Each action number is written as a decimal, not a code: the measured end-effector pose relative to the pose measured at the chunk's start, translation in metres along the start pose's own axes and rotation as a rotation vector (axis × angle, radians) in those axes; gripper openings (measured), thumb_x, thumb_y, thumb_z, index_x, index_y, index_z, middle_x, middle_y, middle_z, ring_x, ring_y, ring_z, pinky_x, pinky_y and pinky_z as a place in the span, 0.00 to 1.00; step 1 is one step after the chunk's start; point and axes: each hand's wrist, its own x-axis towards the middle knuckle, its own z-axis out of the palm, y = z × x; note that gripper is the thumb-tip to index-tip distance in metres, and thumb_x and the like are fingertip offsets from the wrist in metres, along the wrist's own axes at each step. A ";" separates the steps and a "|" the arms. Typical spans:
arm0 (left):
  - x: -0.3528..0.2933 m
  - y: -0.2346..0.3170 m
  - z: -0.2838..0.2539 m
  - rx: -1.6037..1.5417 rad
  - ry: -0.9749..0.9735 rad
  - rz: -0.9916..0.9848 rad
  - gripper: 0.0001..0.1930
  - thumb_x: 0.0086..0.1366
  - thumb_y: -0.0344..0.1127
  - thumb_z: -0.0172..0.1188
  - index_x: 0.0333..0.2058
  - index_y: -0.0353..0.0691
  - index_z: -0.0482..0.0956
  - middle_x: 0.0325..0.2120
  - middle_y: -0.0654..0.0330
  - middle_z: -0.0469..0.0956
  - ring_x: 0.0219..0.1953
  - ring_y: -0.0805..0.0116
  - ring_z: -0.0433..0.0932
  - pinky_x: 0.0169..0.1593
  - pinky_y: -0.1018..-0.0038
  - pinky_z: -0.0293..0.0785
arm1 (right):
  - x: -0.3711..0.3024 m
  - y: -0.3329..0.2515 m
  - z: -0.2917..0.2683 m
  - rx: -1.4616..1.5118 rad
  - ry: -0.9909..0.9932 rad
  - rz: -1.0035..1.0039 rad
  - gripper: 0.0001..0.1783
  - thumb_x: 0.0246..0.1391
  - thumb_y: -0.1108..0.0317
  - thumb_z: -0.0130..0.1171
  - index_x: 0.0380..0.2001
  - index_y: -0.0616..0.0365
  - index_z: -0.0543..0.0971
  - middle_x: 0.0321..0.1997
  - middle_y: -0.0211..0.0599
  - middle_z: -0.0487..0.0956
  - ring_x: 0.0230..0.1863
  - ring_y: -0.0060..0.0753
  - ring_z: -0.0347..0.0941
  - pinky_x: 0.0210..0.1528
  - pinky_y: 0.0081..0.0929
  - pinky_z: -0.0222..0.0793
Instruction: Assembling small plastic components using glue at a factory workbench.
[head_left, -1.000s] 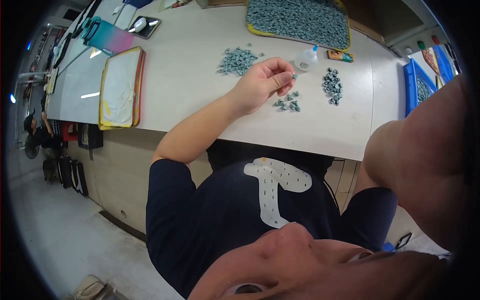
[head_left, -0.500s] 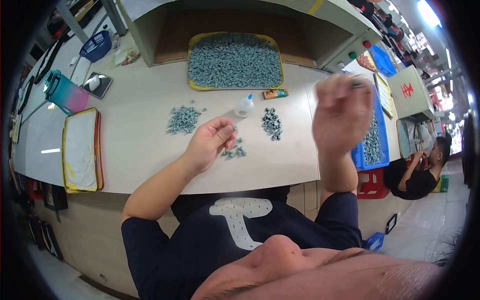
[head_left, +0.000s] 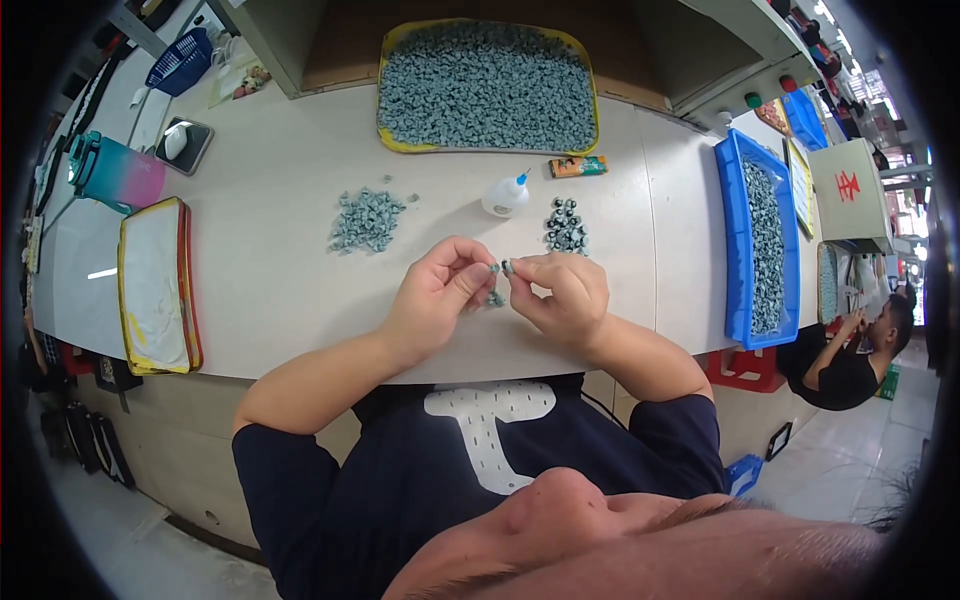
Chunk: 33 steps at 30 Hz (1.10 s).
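My left hand (head_left: 440, 297) is closed in a pinch on a small grey-green piece (head_left: 494, 268), just above the table. Facing it closely, my right hand (head_left: 565, 295) pinches a small dark piece (head_left: 507, 266) between thumb and fingertips. Whether the two pieces touch is too small to tell. A few loose grey-green pieces (head_left: 494, 299) lie under the left fingers, partly hidden. Beyond my right hand is a cluster of dark, shiny-topped pieces (head_left: 566, 226). A heap of grey-green pieces (head_left: 366, 221) lies left of a white squeeze bottle (head_left: 505, 197) with a blue tip.
A yellow-rimmed tray (head_left: 490, 151) full of grey-green pieces stands at the back, partly under a shelf. To the right is a blue bin (head_left: 738, 250) of similar pieces. Stacked trays (head_left: 160, 290), a bottle (head_left: 115, 172) and a phone (head_left: 186, 146) sit left. Another person (head_left: 850, 360) sits far right.
My right hand has come down from the raised right side to meet my left hand, bringing a small dark piece. The left hand stays low over the table, still pinching. The view has shifted slightly.
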 end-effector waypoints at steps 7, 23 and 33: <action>0.019 0.002 -0.008 0.105 0.074 0.021 0.05 0.70 0.32 0.51 0.40 0.38 0.70 0.27 0.67 0.72 0.27 0.82 0.66 0.32 0.84 0.64 | 0.007 0.022 0.012 0.003 0.003 0.026 0.14 0.34 0.80 0.66 0.29 0.59 0.77 0.24 0.36 0.81 0.21 0.31 0.77 0.22 0.24 0.71; 0.034 0.000 -0.018 0.966 0.135 0.842 0.06 0.59 0.22 0.62 0.34 0.33 0.75 0.27 0.56 0.77 0.28 0.67 0.76 0.32 0.76 0.74 | 0.000 0.024 0.023 0.034 0.005 0.029 0.13 0.34 0.85 0.65 0.27 0.64 0.75 0.22 0.40 0.79 0.21 0.33 0.77 0.24 0.23 0.73; 0.036 0.005 -0.008 1.079 0.123 0.948 0.08 0.54 0.21 0.65 0.33 0.31 0.76 0.27 0.53 0.79 0.26 0.62 0.78 0.29 0.75 0.76 | -0.002 0.025 0.019 0.162 0.068 0.089 0.14 0.35 0.87 0.63 0.28 0.65 0.74 0.22 0.41 0.78 0.22 0.33 0.78 0.26 0.24 0.74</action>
